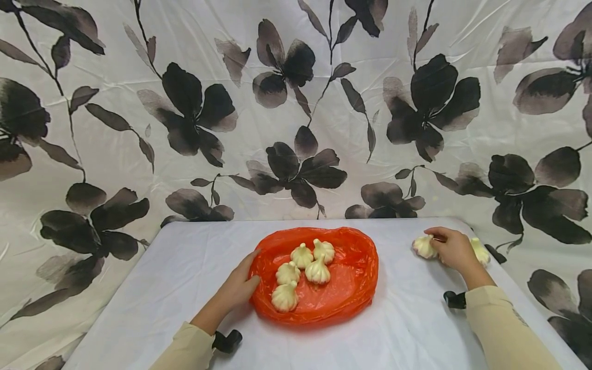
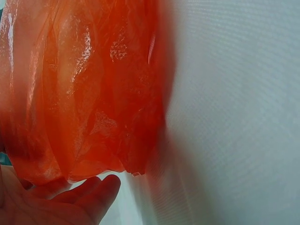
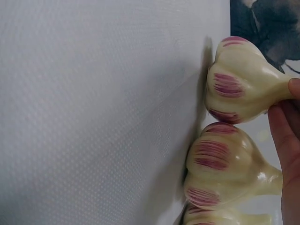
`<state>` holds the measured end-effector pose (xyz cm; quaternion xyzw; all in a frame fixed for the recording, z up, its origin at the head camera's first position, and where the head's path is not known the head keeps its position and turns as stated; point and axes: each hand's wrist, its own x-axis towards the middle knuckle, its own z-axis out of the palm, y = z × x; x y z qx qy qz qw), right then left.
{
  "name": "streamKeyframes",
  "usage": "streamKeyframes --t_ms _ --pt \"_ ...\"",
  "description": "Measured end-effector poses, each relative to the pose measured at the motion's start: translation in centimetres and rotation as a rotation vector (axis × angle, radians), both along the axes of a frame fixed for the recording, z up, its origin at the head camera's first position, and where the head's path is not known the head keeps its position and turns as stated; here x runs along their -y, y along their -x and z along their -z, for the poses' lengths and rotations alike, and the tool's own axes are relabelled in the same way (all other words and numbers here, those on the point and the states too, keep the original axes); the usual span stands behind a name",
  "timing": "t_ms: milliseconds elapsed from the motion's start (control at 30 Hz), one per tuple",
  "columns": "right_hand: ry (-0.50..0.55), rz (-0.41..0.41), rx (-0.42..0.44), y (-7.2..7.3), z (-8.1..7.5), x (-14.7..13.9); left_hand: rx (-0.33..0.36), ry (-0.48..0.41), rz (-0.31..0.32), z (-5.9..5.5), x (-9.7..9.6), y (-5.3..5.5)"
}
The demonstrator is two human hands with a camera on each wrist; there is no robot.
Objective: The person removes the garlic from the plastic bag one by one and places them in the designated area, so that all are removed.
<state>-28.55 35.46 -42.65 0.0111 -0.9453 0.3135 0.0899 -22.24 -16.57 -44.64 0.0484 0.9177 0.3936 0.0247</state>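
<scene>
— Garlic bulb (image 3: 246, 79), pinched by its neck in the right hand's grip (image 1: 455, 250); where exactly?
— On the counter (image 1: 402, 308), near the right edge, seemingly touching another bulb (image 3: 222, 161); I'd lift straight up first, sparing that neighbour.
— Room?
— Open counter between there and the red bag (image 1: 349, 282); the left hand's grip (image 1: 238, 282), loosely spread, touches the bag's left side.

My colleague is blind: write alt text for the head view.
A person's left hand touches the side of an open red plastic bag containing five garlic bulbs, while the right hand pinches another bulb toward the right of a white table.
</scene>
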Motion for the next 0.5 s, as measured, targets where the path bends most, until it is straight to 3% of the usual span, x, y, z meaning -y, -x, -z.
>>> streamKeyframes --t_ms 500 --pt "0.034 0.007 0.084 0.32 -0.07 0.05 -0.018 -0.010 0.011 0.09 0.08 0.04"
